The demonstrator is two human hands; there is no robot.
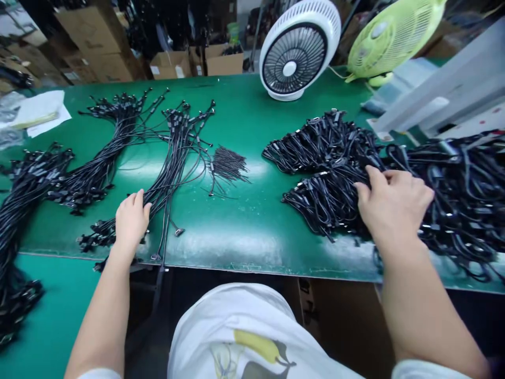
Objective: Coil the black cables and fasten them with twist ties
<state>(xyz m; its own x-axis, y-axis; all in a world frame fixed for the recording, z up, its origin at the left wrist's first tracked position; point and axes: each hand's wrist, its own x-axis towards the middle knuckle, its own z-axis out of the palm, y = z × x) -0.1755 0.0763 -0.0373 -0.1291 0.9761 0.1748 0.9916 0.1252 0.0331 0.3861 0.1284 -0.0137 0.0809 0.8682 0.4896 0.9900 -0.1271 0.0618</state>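
My left hand (131, 220) rests on a straightened bundle of black cables (173, 158) near the front edge of the green table (236, 226), fingers together and curled over the strands. My right hand (392, 202) reaches into a large tangled heap of black cables (327, 158) on the right, its fingers bent down into the pile; whether they grip a cable is hidden. A small sheaf of short black ties (226, 166) lies between the two.
More sorted cable bundles (98, 158) fan out on the left, another (23, 189) hangs over the left edge. A white fan (298, 50) and a green fan (390, 37) stand at the back. Cardboard boxes (169, 64) sit behind; papers (39, 110) at far left.
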